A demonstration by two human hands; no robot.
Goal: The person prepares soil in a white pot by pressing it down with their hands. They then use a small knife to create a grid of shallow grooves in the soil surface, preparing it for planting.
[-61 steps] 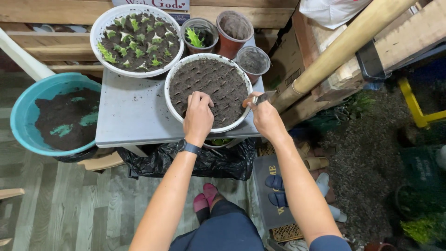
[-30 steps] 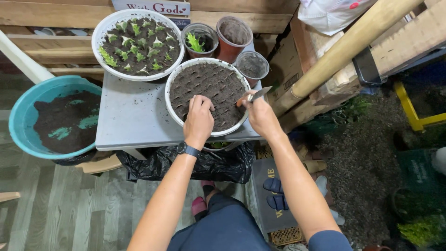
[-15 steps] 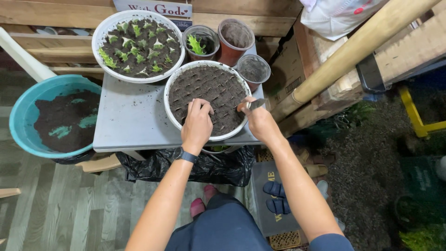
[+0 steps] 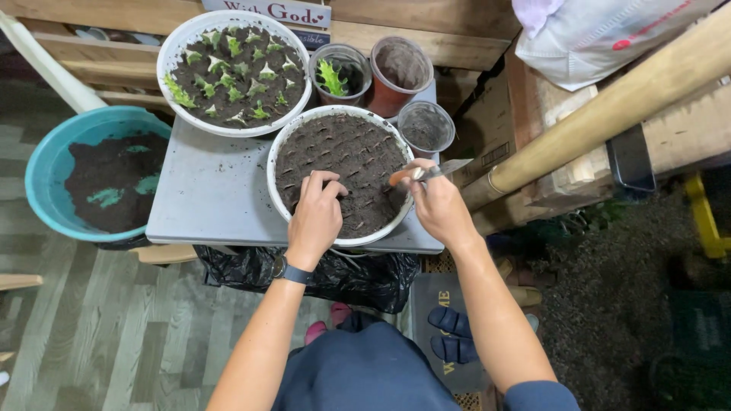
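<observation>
A white round pan full of dark soil with rows of small dents stands on a grey table. My left hand rests over the near part of that soil, fingertips pinched together and pressing into it. My right hand hovers at the pan's right rim, shut on a small knife with an orange handle and a metal blade pointing right.
A second white pan with green seedlings sits behind. Three small pots stand at the back right. A teal tub of soil is at left, a wooden pole at right, a black bag under the table.
My left hand has crept forward over the soil and its fingers have pinched down. My right hand with the knife has stayed at the pan's right rim. The camera has shifted slightly.
</observation>
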